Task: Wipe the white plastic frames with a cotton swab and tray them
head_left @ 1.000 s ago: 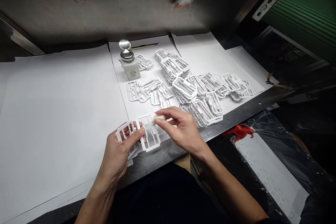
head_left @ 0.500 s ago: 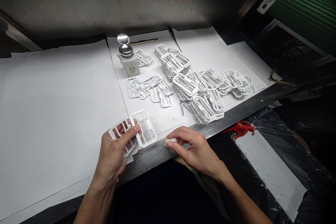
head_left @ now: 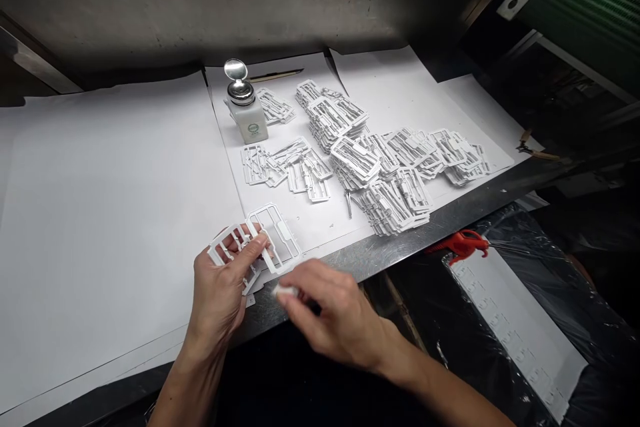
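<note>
My left hand (head_left: pixel 217 290) is closed on several thin white plastic frames with narrow bars across them. The front plastic frame (head_left: pixel 284 232) juts out to the right, pinched under the thumb; the others are fanned behind it, partly hidden by the fingers. My right hand (head_left: pixel 335 310), smeared by motion, pinches a small white wad (head_left: pixel 286 290) between thumb and fingertips. Its material cannot be made out. The wad is just below the lower right end of the front frame, over the metal table edge.
Beyond my hands are piles of similar frames (head_left: pixel 393 203) on white paper (head_left: pixel 115 213). A pump bottle (head_left: pixel 253 123) with its lid raised stands behind a few loose frames. Small metal tweezers (head_left: pixel 349 203) lie beside the piles. A red-handled tool (head_left: pixel 463 245) rests on black plastic at right.
My right hand has moved left with the white wad, closer to the frames in my left hand. The left hand keeps its grip almost unmoved. The view has shifted slightly.
</note>
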The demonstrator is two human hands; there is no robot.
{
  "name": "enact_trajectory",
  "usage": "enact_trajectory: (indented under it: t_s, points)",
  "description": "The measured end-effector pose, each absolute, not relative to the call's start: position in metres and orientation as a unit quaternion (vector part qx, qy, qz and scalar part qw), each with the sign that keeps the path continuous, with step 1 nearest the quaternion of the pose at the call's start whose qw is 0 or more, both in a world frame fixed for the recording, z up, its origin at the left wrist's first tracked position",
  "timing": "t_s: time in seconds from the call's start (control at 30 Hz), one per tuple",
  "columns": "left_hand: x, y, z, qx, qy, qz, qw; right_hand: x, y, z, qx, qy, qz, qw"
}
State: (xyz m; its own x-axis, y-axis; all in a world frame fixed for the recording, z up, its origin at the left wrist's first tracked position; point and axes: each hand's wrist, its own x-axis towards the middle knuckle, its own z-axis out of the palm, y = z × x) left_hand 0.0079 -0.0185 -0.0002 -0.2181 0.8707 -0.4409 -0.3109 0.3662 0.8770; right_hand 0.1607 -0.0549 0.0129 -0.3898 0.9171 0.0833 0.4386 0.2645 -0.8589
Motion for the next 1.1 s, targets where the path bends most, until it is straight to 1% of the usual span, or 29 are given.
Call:
enact_trajectory:
  t_s: [0.1, 0.27, 0.3, 0.37, 0.47, 0.57, 0.67, 0.77, 0.87, 0.93, 1.0, 1.07, 1.1]
  points:
    - [0.007, -0.019, -0.001, 0.235, 0.590, 0.514, 0.576, 0.163, -0.059, 0.014, -0.456, -0.721, 0.430, 0.295]
    - [0.009, -0.018, -0.001, 0.233, 0.591, 0.503, 0.585, 0.163, -0.054, 0.012, -0.531, -0.666, 0.364, 0.377]
    - [0.010, -0.018, -0.001, 0.229, 0.590, 0.506, 0.586, 0.160, -0.054, 0.011, -0.531, -0.669, 0.356, 0.380]
    - [0.010, -0.018, -0.002, 0.223, 0.584, 0.513, 0.589, 0.156, -0.055, 0.010, -0.504, -0.699, 0.372, 0.346]
    - [0.009, -0.019, -0.004, 0.225, 0.584, 0.506, 0.594, 0.155, -0.058, 0.010, -0.456, -0.727, 0.428, 0.283]
    - [0.007, -0.020, -0.004, 0.232, 0.585, 0.487, 0.606, 0.162, -0.057, 0.014, -0.473, -0.701, 0.438, 0.306]
    - [0.007, -0.020, -0.002, 0.230, 0.564, 0.468, 0.641, 0.166, -0.050, 0.016, -0.471, -0.695, 0.428, 0.335]
    - [0.007, -0.019, 0.001, 0.222, 0.539, 0.445, 0.680, 0.162, -0.043, 0.015, -0.469, -0.703, 0.414, 0.339]
    - [0.008, -0.021, 0.002, 0.220, 0.533, 0.435, 0.692, 0.155, -0.040, 0.014, -0.486, -0.708, 0.379, 0.345]
    - [0.009, -0.022, 0.001, 0.228, 0.547, 0.439, 0.676, 0.154, -0.040, 0.017, -0.494, -0.731, 0.352, 0.312]
    - [0.009, -0.022, 0.000, 0.246, 0.563, 0.437, 0.657, 0.158, -0.041, 0.024, -0.481, -0.772, 0.347, 0.228]
    - [0.008, -0.021, -0.001, 0.261, 0.573, 0.429, 0.648, 0.166, -0.042, 0.032, -0.448, -0.801, 0.372, 0.137]
    - [0.008, -0.021, -0.002, 0.265, 0.575, 0.425, 0.647, 0.171, -0.042, 0.036, -0.437, -0.805, 0.386, 0.110]
